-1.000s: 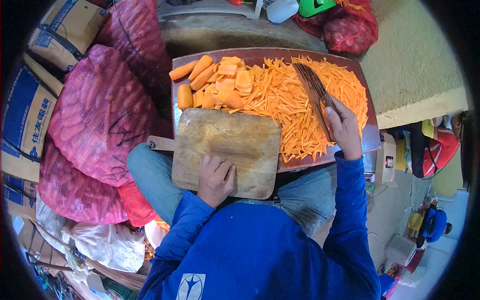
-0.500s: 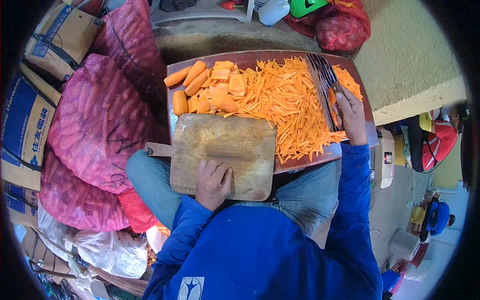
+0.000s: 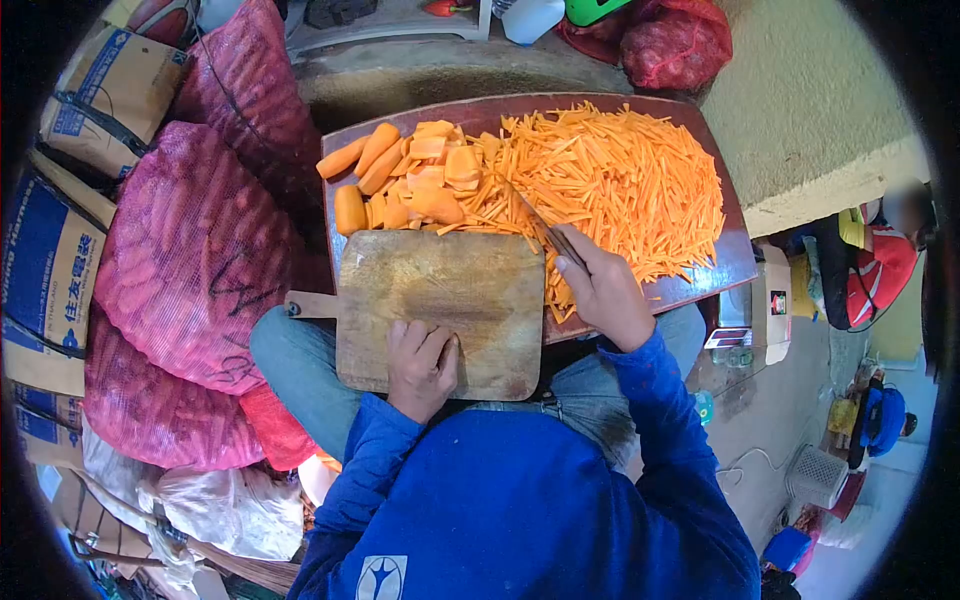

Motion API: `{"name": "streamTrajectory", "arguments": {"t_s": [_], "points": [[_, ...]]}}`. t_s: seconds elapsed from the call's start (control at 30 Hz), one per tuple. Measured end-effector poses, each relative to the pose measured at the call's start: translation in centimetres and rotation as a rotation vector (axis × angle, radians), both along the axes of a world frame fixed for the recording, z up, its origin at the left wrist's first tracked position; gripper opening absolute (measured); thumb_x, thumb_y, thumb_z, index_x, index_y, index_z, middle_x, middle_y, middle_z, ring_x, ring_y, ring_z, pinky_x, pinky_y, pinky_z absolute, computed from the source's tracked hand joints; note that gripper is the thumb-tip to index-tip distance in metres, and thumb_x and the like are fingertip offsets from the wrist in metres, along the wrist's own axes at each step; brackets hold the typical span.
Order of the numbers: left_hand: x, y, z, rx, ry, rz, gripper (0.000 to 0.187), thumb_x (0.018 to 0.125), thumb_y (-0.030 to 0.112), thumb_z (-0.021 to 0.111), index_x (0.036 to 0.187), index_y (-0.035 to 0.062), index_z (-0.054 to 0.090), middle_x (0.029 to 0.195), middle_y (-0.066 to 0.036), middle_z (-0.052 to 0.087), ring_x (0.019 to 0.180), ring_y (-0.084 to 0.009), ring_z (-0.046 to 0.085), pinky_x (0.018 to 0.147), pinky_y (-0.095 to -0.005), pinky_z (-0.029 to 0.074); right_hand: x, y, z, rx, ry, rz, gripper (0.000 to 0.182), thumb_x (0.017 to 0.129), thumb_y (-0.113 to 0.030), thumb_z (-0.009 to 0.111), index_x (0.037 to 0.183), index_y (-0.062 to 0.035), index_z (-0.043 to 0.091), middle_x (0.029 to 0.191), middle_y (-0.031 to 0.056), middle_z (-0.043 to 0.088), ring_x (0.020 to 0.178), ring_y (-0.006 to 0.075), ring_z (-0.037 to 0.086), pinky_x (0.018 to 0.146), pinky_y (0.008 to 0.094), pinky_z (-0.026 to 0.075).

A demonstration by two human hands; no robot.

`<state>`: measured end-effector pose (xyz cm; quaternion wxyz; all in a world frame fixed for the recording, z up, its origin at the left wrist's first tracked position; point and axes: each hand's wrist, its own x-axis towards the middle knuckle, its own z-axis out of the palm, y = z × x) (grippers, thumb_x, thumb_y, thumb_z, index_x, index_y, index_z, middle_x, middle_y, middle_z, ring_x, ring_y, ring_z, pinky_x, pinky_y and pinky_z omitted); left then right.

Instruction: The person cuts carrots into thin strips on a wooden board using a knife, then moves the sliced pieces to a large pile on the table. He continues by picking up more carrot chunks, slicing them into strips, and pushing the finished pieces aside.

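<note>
On the lower part of the wooden cutting board (image 3: 440,275) rests my left hand (image 3: 422,370), its fingers curled; whatever they may hold is hidden. The knife (image 3: 540,222) is in my right hand (image 3: 608,295), just right of the board, with its blade seen nearly edge-on. The blade points up and left, at the left edge of a big pile of carrot strips (image 3: 630,190). Peeled carrots and thick carrot pieces (image 3: 437,203) lie behind the board on the brown table (image 3: 735,245).
Pink mesh sacks (image 3: 200,250) and cardboard boxes (image 3: 55,255) stand at the left. A red net bag (image 3: 675,50) sits at the back by a concrete ledge (image 3: 820,120). Another person in red (image 3: 880,280) is at the far right.
My right hand has moved left and toward me with the knife, from the right of the strip pile to its left edge. The blade has turned from broadside to nearly edge-on.
</note>
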<state>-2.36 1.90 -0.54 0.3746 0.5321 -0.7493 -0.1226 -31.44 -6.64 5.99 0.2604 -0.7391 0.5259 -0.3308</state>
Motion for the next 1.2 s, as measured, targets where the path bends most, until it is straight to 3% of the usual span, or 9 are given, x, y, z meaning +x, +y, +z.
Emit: {"name": "streamTrajectory", "arguments": {"t_s": [0.03, 0.23, 0.5, 0.8, 1.03, 1.13, 1.2], "points": [[-0.1, 0.0, -0.1, -0.002, 0.008, 0.001, 0.017, 0.082, 0.001, 0.082, 0.096, 0.0057, 0.074, 0.098, -0.01, 0.066, 0.09, -0.0338, 0.058, 0.081, -0.0458, 0.046, 0.0, 0.0, 0.0, -0.023, 0.083, -0.016, 0.042, 0.107, -0.018, 0.066, 0.145, -0.0017, 0.061, 0.107, 0.0291, 0.074, 0.094, 0.0439, 0.076, 0.076, 0.0497, 0.06], [-0.1, 0.0, 0.0, -0.021, 0.019, 0.0, 0.017, 0.082, 0.0, 0.082, 0.096, 0.005, 0.075, 0.097, -0.011, 0.066, 0.09, -0.0339, 0.058, 0.08, -0.0458, 0.047, -2.4, -0.7, 1.6, -0.117, 0.386, -0.134, 0.047, 0.107, -0.022, 0.067, 0.15, -0.0068, 0.055, 0.097, 0.0264, 0.074, 0.09, 0.0462, 0.073, 0.073, 0.0561, 0.058], [-0.1, 0.1, 0.0, -0.018, 0.012, 0.005, 0.017, 0.081, 0.0, 0.082, 0.097, 0.0049, 0.076, 0.095, -0.011, 0.066, 0.089, -0.034, 0.058, 0.08, -0.0455, 0.047, -6.2, -2.0, 1.7, -0.175, 0.316, -0.177, 0.043, 0.107, -0.021, 0.066, 0.147, -0.0059, 0.058, 0.101, 0.0297, 0.075, 0.092, 0.0499, 0.074, 0.077, 0.0569, 0.059], [-0.1, 0.0, -0.2, -0.022, 0.023, 0.006, 0.017, 0.081, 0.0, 0.082, 0.096, 0.0053, 0.075, 0.096, -0.01, 0.066, 0.09, -0.0337, 0.057, 0.08, -0.0458, 0.046, -8.0, -2.4, 2.2, -0.19, 0.191, -0.2, 0.038, 0.11, -0.018, 0.064, 0.144, -0.0004, 0.062, 0.108, 0.0327, 0.075, 0.098, 0.0512, 0.074, 0.08, 0.0522, 0.061], [-0.2, 0.0, -0.1, -0.028, 0.01, 0.008, 0.016, 0.082, 0.0, 0.082, 0.096, 0.0054, 0.075, 0.096, -0.01, 0.066, 0.089, -0.0338, 0.057, 0.08, -0.0453, 0.046, -11.0, -3.3, 2.8, -0.211, 0.122, -0.274, 0.038, 0.111, -0.019, 0.064, 0.142, 0.0035, 0.063, 0.113, 0.0326, 0.076, 0.107, 0.0437, 0.078, 0.085, 0.0439, 0.061], [-0.2, 0.1, 0.0, -0.006, 0.001, 0.011, 0.016, 0.082, 0.0, 0.082, 0.096, 0.0056, 0.075, 0.096, -0.01, 0.065, 0.089, -0.034, 0.057, 0.08, -0.0454, 0.045, -12.5, -3.3, 2.5, -0.205, 0.123, -0.297, 0.04, 0.111, -0.02, 0.064, 0.142, 0.0054, 0.063, 0.11, 0.0251, 0.079, 0.102, 0.0381, 0.08, 0.086, 0.0419, 0.061], [-0.4, -0.1, 0.4, -0.03, 0.003, 0.012, 0.016, 0.082, -0.002, 0.082, 0.095, 0.0051, 0.075, 0.093, -0.011, 0.065, 0.086, -0.0334, 0.057, 0.078, -0.0444, 0.045, -12.9, -3.2, 2.7, -0.084, -0.057, -0.281, 0.04, 0.113, -0.021, 0.064, 0.144, 0.0037, 0.064, 0.093, 0.0097, 0.077, 0.079, 0.0215, 0.075, 0.07, 0.0324, 0.058]]}}
